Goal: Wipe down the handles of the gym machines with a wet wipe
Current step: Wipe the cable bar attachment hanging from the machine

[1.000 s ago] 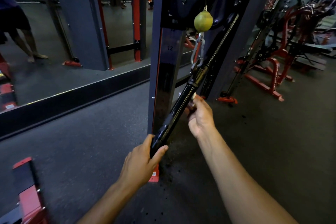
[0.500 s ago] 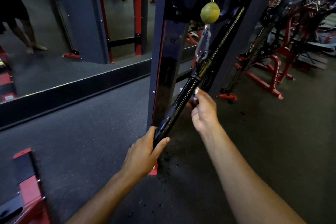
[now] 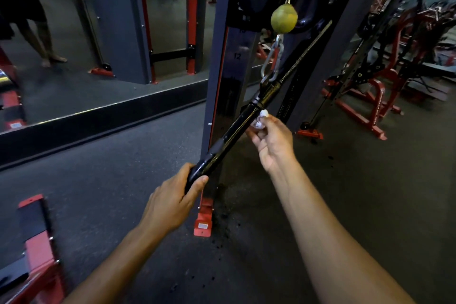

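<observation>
The black cable bar slants between my hands, my left hand wrapped around its lower end, my right hand pinching a crumpled white wet wipe just beside its upper grip, below the silver carabiner and yellow-green stopper ball.

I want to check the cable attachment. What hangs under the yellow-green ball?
Under the ball a silver carabiner hangs and clips to the black bar. The left hand covers the bar's lower end; the right hand holds a wipe beside it.
</observation>
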A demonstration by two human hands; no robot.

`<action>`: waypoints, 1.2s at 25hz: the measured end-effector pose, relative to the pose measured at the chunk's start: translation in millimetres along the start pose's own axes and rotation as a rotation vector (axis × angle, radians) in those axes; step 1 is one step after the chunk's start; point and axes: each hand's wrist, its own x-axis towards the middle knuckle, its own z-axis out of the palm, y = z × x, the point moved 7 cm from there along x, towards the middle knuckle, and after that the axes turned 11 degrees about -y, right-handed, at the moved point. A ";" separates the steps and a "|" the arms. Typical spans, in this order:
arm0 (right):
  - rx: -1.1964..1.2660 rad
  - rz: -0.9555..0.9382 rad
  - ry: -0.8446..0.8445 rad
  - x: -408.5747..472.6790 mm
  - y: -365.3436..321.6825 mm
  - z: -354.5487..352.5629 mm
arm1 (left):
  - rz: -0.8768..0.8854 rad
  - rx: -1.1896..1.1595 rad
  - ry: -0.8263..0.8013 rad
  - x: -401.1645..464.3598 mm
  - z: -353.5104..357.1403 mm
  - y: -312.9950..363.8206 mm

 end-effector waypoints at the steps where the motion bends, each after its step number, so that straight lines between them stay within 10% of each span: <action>1: 0.022 -0.004 -0.015 -0.8 1.4 4.3 | 0.005 0.003 0.022 -0.6 -5.3 -1.0; 9: -0.028 -0.091 -0.060 -18.9 30.6 20.9 | 0.071 -0.077 0.267 -20.7 -74.5 -9.2; 16: -1.118 -1.032 -0.114 -65.5 -40.8 51.1 | 0.064 -0.190 0.475 -34.1 -114.0 -22.6; 27: -1.459 -1.031 -0.489 -85.8 10.7 113.6 | 0.112 -0.109 0.396 -31.0 -91.8 -16.2; 30: -1.525 -1.025 -0.353 -54.0 -23.1 97.5 | 0.144 -0.080 0.408 -36.0 -85.7 -14.7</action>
